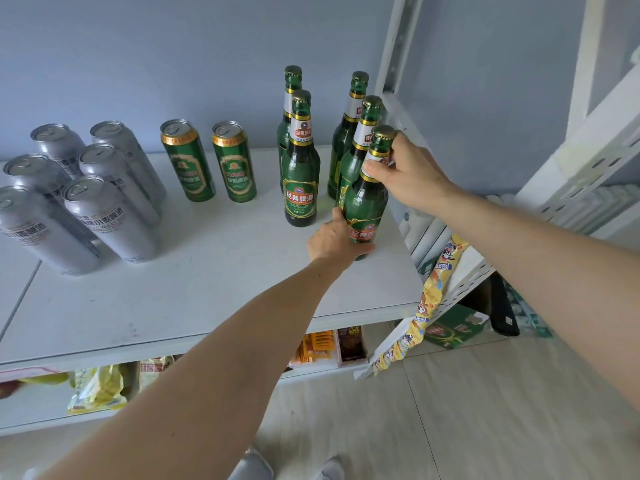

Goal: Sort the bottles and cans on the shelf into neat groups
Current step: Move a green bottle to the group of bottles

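Bottle (365,209) held between left hand (334,239) and right hand (403,174).

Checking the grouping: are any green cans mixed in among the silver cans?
No, the two green cans stand apart, right of the silver cans.

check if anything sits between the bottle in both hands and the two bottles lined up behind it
Nothing visible does. The held bottle, gripped by the right hand at the neck and the left hand at the base, already stands directly in front of the next bottle in that row.
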A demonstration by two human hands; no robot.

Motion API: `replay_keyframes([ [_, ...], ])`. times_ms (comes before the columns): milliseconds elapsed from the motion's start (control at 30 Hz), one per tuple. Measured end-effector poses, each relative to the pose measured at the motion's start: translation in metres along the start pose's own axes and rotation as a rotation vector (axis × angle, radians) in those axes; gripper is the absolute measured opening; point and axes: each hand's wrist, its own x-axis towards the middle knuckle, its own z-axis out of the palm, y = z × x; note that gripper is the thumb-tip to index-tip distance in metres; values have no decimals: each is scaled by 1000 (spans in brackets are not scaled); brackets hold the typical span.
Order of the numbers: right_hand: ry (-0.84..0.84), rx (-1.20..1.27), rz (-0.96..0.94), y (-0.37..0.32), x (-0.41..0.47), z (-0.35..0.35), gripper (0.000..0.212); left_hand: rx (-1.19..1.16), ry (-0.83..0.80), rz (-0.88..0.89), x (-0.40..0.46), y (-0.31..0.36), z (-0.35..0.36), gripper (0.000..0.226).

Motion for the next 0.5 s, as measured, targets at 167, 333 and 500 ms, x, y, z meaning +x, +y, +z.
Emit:
replay_keyframes([
  [167, 51, 15, 14, 1, -2, 0, 44, -38, 10, 5, -1, -1, 4, 71],
  [333, 91, 9, 12, -3, -2, -1, 44, -57, -7, 4, -1, 0, 1, 71],
  [500, 148, -37, -57, -8, -1, -11, 51, 8, -36, 13, -3, 0, -9, 70],
])
